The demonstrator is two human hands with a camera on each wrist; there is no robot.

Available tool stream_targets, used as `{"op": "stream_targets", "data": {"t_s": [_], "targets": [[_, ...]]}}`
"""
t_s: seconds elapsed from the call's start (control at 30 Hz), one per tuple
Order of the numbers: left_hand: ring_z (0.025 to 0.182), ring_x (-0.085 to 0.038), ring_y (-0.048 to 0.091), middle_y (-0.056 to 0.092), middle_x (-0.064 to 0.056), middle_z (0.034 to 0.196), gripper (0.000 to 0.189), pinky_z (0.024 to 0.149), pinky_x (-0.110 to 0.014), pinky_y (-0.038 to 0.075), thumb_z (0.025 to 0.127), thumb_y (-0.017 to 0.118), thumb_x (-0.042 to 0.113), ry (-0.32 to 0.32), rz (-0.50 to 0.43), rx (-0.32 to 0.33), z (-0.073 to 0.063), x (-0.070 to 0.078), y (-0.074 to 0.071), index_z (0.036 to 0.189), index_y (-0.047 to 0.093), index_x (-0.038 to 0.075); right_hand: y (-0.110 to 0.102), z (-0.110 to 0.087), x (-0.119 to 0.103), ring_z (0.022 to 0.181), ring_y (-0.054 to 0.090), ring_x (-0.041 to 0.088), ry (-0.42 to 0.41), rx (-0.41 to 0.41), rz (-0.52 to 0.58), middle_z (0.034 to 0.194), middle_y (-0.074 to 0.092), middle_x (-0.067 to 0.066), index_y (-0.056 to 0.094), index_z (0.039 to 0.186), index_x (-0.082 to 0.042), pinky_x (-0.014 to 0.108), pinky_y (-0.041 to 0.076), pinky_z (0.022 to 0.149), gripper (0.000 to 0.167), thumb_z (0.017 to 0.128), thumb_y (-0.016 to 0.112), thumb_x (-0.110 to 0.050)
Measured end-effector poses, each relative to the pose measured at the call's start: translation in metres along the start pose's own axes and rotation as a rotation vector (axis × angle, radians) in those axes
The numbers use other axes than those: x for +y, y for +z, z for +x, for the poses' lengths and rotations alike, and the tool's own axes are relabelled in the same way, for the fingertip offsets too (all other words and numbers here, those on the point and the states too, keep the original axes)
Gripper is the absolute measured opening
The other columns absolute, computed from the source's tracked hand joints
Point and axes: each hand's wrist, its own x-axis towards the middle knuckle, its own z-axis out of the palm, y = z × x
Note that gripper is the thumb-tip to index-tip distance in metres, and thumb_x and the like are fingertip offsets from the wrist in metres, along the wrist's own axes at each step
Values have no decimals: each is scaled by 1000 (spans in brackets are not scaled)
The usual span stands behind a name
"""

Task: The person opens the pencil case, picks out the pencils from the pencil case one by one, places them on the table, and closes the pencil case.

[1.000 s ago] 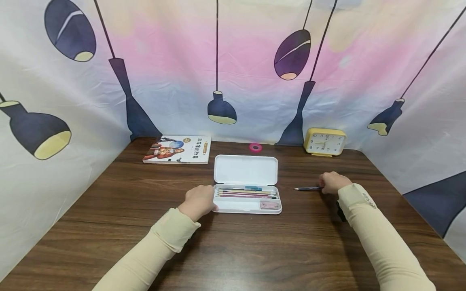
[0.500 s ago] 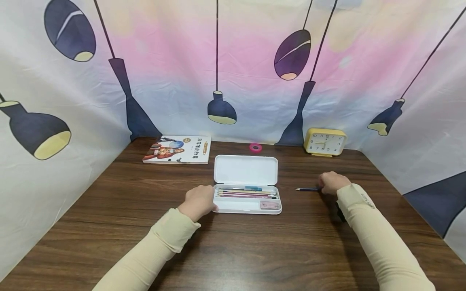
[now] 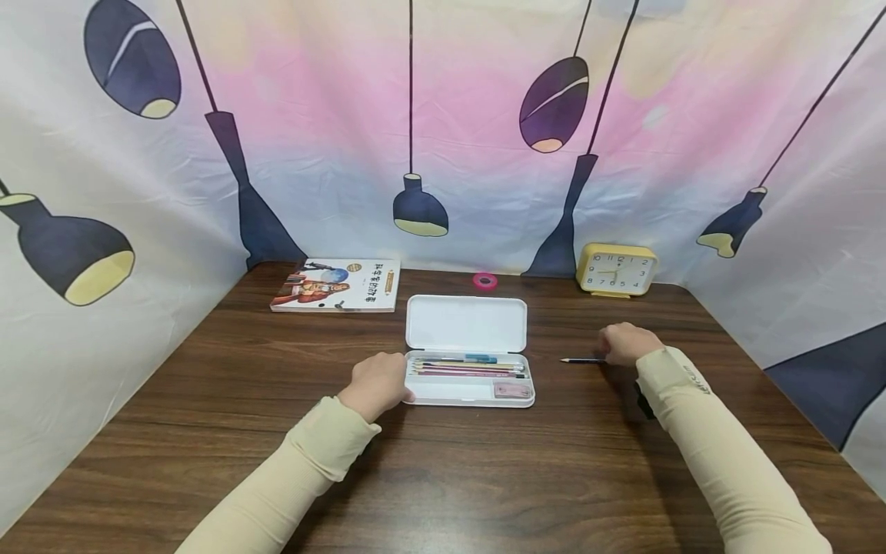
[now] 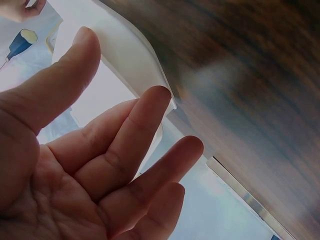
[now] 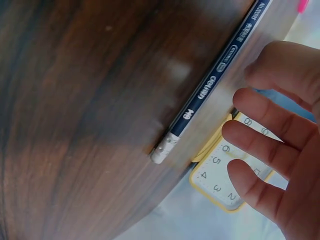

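The dark wood-grain tabletop (image 3: 484, 477) fills the lower part of the head view, and behind it hangs a wrinkled cloth (image 3: 311, 85) in pink, blue and white, printed with dark lamps and yellow openings, with pale folds running down both sides of the frame. A book (image 3: 335, 285) lies at the back edge left of centre, a pink ring (image 3: 485, 288) near the middle of that edge, and a yellow clock (image 3: 616, 271) stands toward the upper right of the table. In the centre an open white pencil case (image 3: 467, 323) has its lid raised toward the back, with several pencils (image 3: 471, 370) in the rear compartment and a pink block (image 3: 512, 390) at the right end of the front one. The left grip (image 3: 376, 386) touches the left end of the case, thumb and fingers spread wide. Right of the case, a dark blue pencil (image 3: 580, 360) lies on the tabletop, its point toward the left of the frame. The right grip (image 3: 628, 344) is over its other end, fingers loosely parted around nothing; in the right wrist view the pencil's white-tipped end shows apart from the fingertips.
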Motion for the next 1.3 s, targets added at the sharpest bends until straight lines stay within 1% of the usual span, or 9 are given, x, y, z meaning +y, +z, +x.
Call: {"op": "stream_targets", "data": {"t_s": [0.2,0.43,0.67,0.9,1.1,1.3], "targets": [[66,-20,54,61,-10,78,39,50,-37,42,62,77,31,2,-4,1,0,0,0,83,62,3,-5,1,-8,65,52,17,-56,12,15,74,55,2,59,81,-6,35,42,55,7,75,60,-4],[65,-20,54,61,-10,78,39,50,-36,41,62,77,31,3,0,-3,1,-1,0,84,61,2,-7,7,-26,63,50,14,-131,73,-8,70,53,-1,59,78,-9,33,41,54,6,74,60,-4],[66,-20,53,61,-10,78,39,50,-36,41,62,77,31,5,-2,-4,1,0,-1,83,61,2,-8,10,-43,62,48,13,-170,103,-32,71,50,-2,59,77,-10,32,41,54,8,73,58,-3],[67,-21,54,61,-11,79,40,51,-37,42,61,77,31,10,-1,-4,1,0,-2,83,61,2,-12,12,-59,62,47,13,-224,155,-56,71,50,-2,59,77,-10,31,40,54,6,73,59,-6],[68,-22,55,61,-11,79,40,51,-37,42,61,77,31,11,2,-3,2,1,-3,83,61,2,-13,13,-69,61,46,13,-257,180,-72,71,50,-1,59,77,-10,30,40,54,5,73,57,-7],[69,-22,55,61,-11,79,40,51,-37,42,61,77,32,8,3,-3,2,0,-2,83,61,2,-11,16,-78,59,45,12,-284,199,-83,70,48,-2,58,75,-12,29,39,52,5,73,59,-8]]}}
